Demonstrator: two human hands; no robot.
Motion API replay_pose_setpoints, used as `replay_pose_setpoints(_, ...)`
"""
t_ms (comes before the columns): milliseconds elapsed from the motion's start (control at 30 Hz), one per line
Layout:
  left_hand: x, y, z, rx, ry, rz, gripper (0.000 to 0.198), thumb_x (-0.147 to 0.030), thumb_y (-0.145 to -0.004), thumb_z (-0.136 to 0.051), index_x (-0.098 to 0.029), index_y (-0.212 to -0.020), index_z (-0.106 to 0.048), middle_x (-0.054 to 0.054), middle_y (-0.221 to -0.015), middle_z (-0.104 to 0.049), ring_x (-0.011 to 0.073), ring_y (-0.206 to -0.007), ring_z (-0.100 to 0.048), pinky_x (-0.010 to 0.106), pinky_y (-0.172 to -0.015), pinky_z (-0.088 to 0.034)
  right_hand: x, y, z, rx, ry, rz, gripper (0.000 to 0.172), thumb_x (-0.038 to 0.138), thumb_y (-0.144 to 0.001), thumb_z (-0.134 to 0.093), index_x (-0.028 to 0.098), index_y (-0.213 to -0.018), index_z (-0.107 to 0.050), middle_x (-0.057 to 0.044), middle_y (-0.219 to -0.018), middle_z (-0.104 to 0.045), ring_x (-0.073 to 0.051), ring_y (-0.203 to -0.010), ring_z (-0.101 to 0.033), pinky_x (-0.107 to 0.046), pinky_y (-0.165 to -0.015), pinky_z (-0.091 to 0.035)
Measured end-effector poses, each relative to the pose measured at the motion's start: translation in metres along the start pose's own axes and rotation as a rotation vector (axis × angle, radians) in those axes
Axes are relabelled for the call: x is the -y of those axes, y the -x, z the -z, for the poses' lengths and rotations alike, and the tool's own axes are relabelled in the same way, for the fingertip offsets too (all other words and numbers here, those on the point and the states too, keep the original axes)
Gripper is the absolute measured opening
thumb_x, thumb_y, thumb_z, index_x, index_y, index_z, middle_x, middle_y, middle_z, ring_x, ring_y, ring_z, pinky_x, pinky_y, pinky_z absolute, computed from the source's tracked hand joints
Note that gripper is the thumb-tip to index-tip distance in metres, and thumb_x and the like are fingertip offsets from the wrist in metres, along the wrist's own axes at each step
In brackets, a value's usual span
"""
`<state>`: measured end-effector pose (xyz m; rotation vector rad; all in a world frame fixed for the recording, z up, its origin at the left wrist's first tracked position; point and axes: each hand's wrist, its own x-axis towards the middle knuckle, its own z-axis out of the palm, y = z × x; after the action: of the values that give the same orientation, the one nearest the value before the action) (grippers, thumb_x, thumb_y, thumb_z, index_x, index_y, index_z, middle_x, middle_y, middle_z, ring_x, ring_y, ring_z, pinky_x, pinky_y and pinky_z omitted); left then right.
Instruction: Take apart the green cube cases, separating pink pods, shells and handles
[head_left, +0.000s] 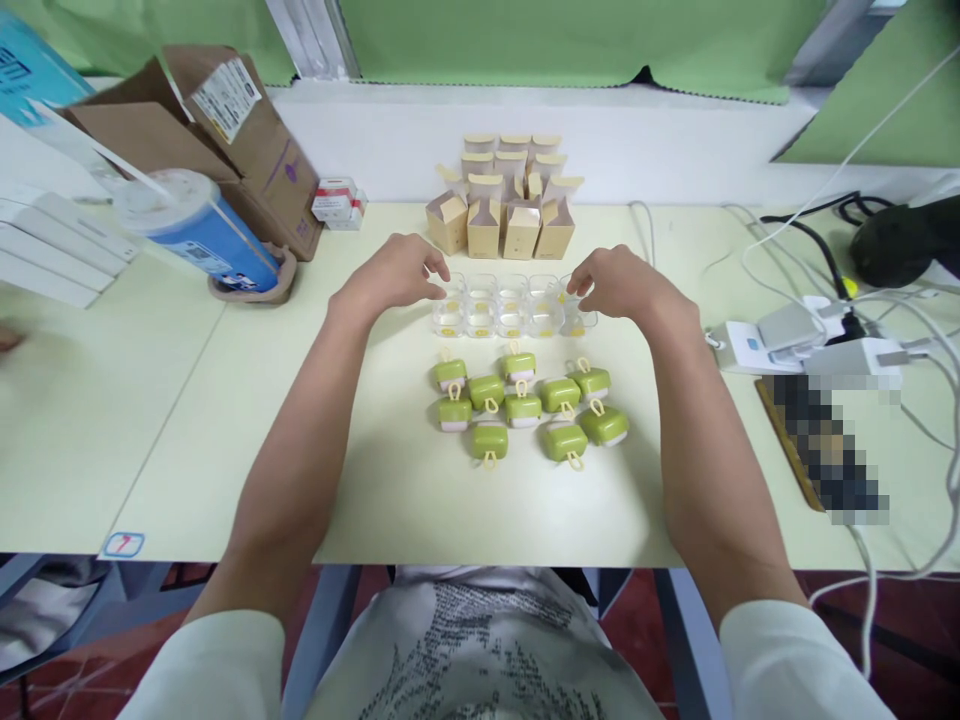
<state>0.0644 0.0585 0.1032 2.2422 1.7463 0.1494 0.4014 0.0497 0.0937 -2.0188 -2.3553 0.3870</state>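
My left hand (397,272) rests at the left end of a block of clear plastic trays (510,305), fingers curled against the outermost tray. At the block's right end, my right hand (619,282) has its fingers bent down onto the outer tray. Both hands press in on the block from its two sides. In front of the trays, nearer me, lie several small green cases (525,405) with yellow loops, white undersides showing. Behind the trays stand several small open tan cardboard boxes (501,195).
A blue cup with lid and straw (199,235) lies on a holder at the left, beside brown cartons (217,130). White chargers, adapters and cables (810,345) crowd the right side, with a dark device (907,240) behind. The pale table (420,500) ends just before my lap.
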Motion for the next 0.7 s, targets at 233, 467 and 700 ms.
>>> replay_pose_setpoints(233, -0.003, -0.001, -0.009, -0.003, 0.008, -0.010, 0.025, -0.024, -0.091, -0.087, -0.025, -0.116, -0.092, 0.005, -0.112, -0.087, 0.0276, -0.112, -0.082, 0.034, -0.101, -0.058, -0.003, 0.001, 0.007, 0.034, -0.110, 0.052, 0.034, 0.002, -0.093, -0.075, 0.020, -0.117, -0.092, -0.010, -0.109, -0.089, -0.031, -0.105, -0.083, -0.045, -0.092, -0.068)
replay_pose_setpoints(467, -0.005, 0.000, -0.007, -0.018, 0.023, -0.012, 0.022, -0.023, -0.096, -0.083, -0.025, -0.115, -0.093, 0.005, -0.111, -0.087, 0.0271, -0.108, -0.082, 0.035, -0.099, -0.058, -0.005, -0.005, 0.002, -0.060, -0.151, -0.047, 0.024, 0.017, -0.106, -0.068, 0.014, -0.105, -0.092, -0.018, -0.107, -0.088, -0.037, -0.114, -0.081, -0.052, -0.101, -0.066)
replay_pose_setpoints(700, -0.006, 0.002, -0.006, -0.039, 0.043, 0.004, 0.023, -0.022, -0.097, -0.079, -0.025, -0.115, -0.093, 0.006, -0.113, -0.087, 0.0276, -0.111, -0.081, 0.035, -0.103, -0.059, -0.023, -0.015, -0.004, -0.098, -0.192, 0.027, 0.016, 0.022, -0.101, -0.077, 0.019, -0.100, -0.093, -0.012, -0.105, -0.089, -0.036, -0.117, -0.080, -0.058, -0.115, -0.063)
